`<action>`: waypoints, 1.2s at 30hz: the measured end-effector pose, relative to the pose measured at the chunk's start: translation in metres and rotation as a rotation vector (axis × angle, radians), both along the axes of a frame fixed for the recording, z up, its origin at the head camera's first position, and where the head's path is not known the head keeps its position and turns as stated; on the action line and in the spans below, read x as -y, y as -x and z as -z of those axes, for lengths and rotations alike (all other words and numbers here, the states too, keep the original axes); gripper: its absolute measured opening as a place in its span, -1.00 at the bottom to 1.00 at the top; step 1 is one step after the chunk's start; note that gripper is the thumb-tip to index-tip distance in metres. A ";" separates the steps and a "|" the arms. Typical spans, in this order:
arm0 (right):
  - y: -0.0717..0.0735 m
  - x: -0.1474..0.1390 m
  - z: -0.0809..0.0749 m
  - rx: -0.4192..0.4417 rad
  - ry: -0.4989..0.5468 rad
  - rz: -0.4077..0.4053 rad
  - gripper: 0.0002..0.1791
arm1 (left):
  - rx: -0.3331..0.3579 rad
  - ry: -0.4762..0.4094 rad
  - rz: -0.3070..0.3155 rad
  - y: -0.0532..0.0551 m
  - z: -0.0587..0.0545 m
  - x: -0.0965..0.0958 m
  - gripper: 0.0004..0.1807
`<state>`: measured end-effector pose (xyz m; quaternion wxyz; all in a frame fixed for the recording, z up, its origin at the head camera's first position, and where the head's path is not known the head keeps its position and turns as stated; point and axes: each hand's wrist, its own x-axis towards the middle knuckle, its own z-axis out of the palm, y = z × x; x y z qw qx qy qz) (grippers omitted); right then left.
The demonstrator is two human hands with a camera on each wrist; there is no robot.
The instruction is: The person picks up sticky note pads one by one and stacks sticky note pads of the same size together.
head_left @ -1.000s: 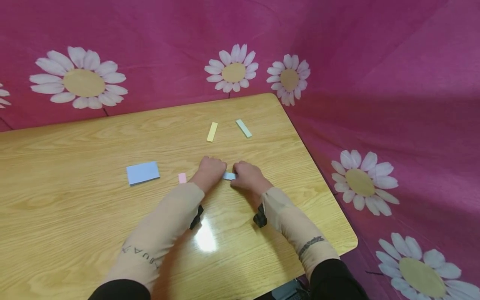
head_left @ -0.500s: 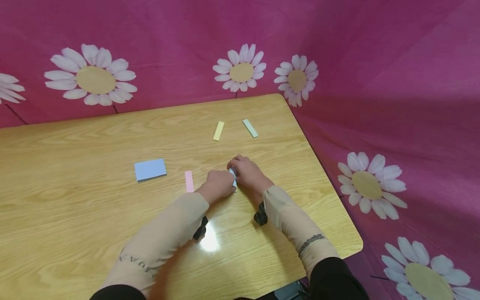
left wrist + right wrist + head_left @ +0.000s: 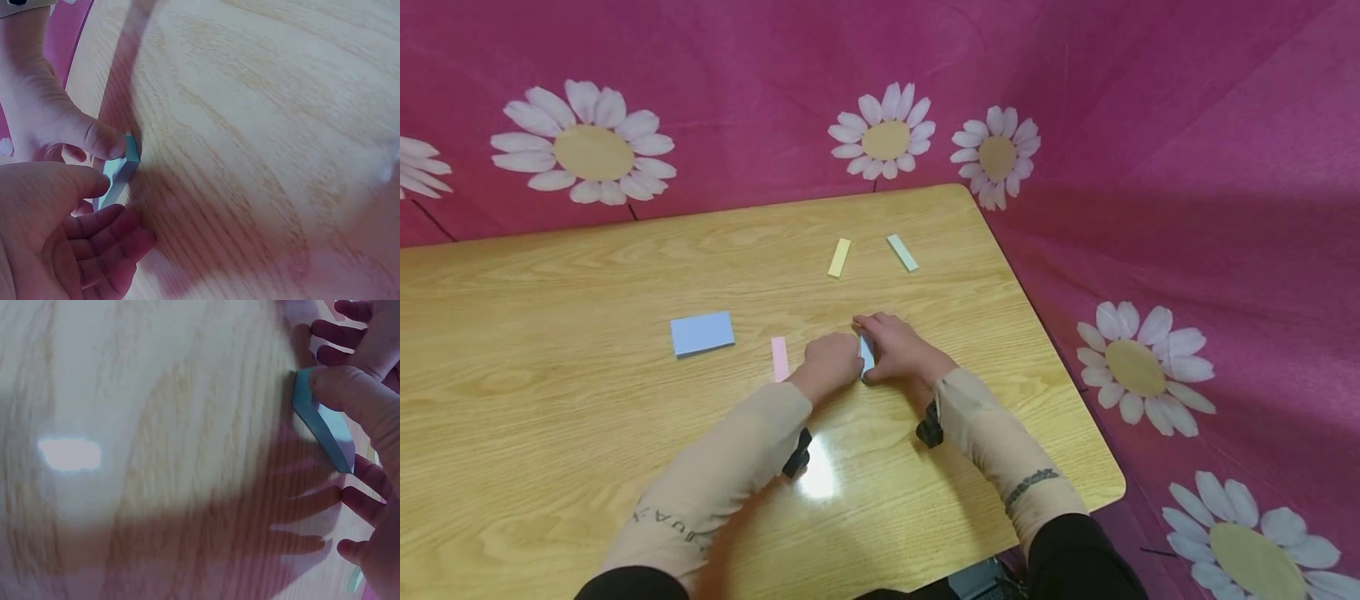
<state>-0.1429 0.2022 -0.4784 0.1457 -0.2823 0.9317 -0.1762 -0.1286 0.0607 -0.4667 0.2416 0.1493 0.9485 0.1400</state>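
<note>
1. the small pale blue rectangular block [image 3: 867, 357], its material unclear, sits between the two hands above the wood-grained counter [image 3: 550, 417]; whether it lies fully flat cannot be told.
2. right hand [image 3: 901, 346]: the grip is narrowed to the block's length, thumb bent at the near end, fingers reaching the far end. spanning it lengthwise presumably keeps its ends aligned.
3. left hand [image 3: 831, 364]: fingers loosely bent, thumb tip against the block's left part, as the left wrist view shows. whether this grip pinches or merely touches cannot be told; the contact probably steadies the piece.
4. the pink, flat rectangular strip [image 3: 780, 358] lies just beside the left hand, partly behind the wrist; the larger blue rectangular slab [image 3: 702, 334] lies farther left.
5. beyond the hands, the yellow narrow strip [image 3: 839, 258] and the pale green narrow strip [image 3: 902, 252] lie apart, far ends inclined towards each other, perhaps spaced for separate handling.
</note>
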 end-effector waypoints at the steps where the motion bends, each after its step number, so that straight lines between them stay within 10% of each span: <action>1: 0.000 0.001 0.000 -0.004 -0.011 -0.004 -0.03 | -0.001 0.002 -0.005 0.001 0.000 0.000 -0.80; 19: 0.016 0.008 -0.011 0.028 -0.078 -0.008 -0.02 | 0.002 0.016 -0.049 0.019 -0.012 0.011 -0.78; 36: 0.023 0.000 -0.006 0.173 0.093 0.037 -0.15 | -0.034 -0.109 -0.107 0.035 -0.015 0.018 -0.79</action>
